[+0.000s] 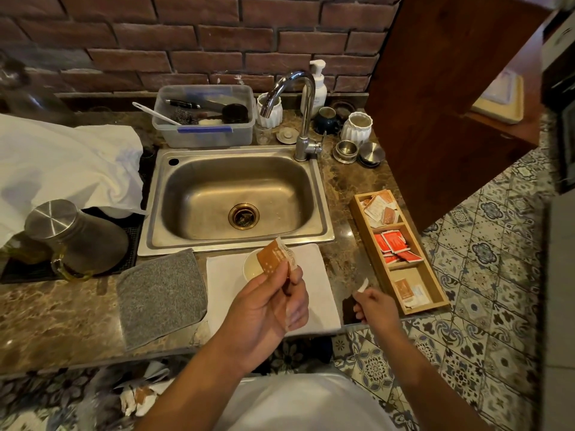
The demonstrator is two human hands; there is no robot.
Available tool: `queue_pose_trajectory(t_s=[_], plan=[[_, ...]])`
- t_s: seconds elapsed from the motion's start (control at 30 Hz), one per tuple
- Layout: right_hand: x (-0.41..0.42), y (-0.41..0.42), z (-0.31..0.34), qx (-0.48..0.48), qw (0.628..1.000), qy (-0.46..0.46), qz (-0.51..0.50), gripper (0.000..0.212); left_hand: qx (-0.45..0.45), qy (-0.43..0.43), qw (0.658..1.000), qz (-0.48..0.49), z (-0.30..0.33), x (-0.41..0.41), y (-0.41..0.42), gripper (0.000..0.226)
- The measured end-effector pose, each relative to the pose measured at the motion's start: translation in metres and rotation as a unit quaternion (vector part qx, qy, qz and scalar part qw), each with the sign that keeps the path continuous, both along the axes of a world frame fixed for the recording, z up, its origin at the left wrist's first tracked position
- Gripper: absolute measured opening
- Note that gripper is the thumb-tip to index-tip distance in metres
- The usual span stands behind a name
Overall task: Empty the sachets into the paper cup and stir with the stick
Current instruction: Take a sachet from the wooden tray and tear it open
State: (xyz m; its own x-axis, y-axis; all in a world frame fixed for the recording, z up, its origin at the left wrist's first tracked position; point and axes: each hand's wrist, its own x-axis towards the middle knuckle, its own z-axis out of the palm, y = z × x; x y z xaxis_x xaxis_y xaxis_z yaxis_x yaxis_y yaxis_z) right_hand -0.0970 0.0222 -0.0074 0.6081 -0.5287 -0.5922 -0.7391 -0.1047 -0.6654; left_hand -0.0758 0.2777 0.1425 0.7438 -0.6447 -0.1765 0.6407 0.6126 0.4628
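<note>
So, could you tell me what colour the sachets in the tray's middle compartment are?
Red sachets, head view.

A home kitchen: steel sink (174, 194), tap (303, 98), dish tub (205, 132), brick splashback (186, 35).

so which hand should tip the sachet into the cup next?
Left. The left hand already pinches the brown sachet directly over the paper cup; the right hand is off to the side holding a torn white strip.
</note>
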Motion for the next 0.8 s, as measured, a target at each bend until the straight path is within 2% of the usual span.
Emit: queue_pose_trajectory(t_s=[0.3,0.6,0.8], plan=[[0.013,-0.010,-0.020,-0.063,0.994,0.078,0.044,0.020,-0.008,0.035,0.999,-0.011,-0.002,0.004,0.003,0.031],[0.017,-0.019,-0.026,-0.181,0.961,0.135,0.160,0.028,0.017,0.021,0.999,-0.018,-0.005,0.005,0.004,0.027],[0.017,-0.022,-0.029,-0.197,0.956,0.134,0.171,0.032,0.028,0.008,0.999,-0.018,-0.007,0.009,0.003,0.024]])
